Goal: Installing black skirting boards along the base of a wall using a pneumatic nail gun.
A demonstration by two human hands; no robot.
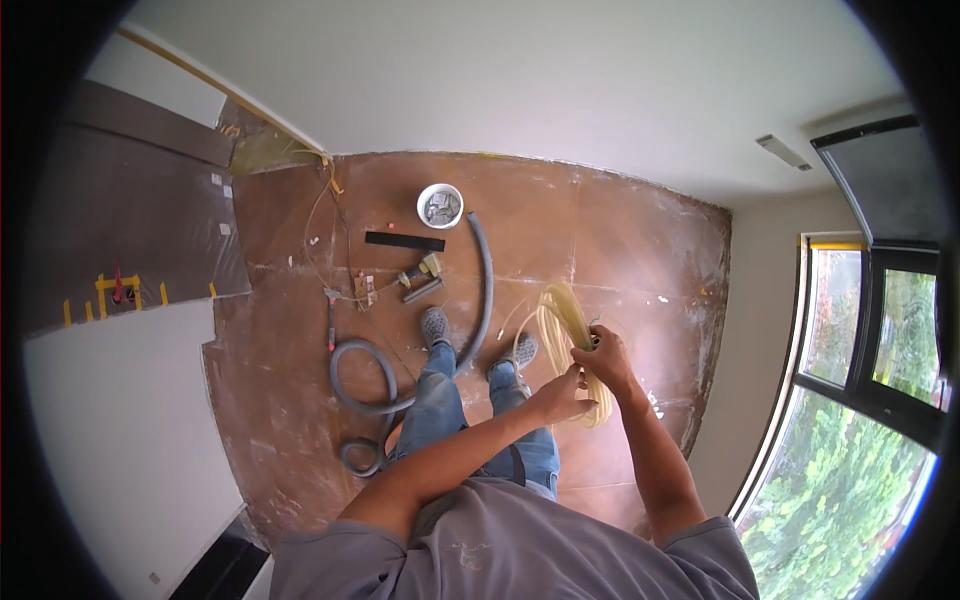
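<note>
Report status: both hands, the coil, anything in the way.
Right hand gripping pale yellow coil. Left hand at its lower part. Gray hose on floor by left shoe, apart from coil.

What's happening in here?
Someone standing on a brown floor is handling a coil of pale yellow line. The right hand grips it, and the left hand is close by, its exact grip hard to make out. Around the feet lie a curling grey hose and a black strip; beyond them stands a white bucket with grey material inside.
</note>
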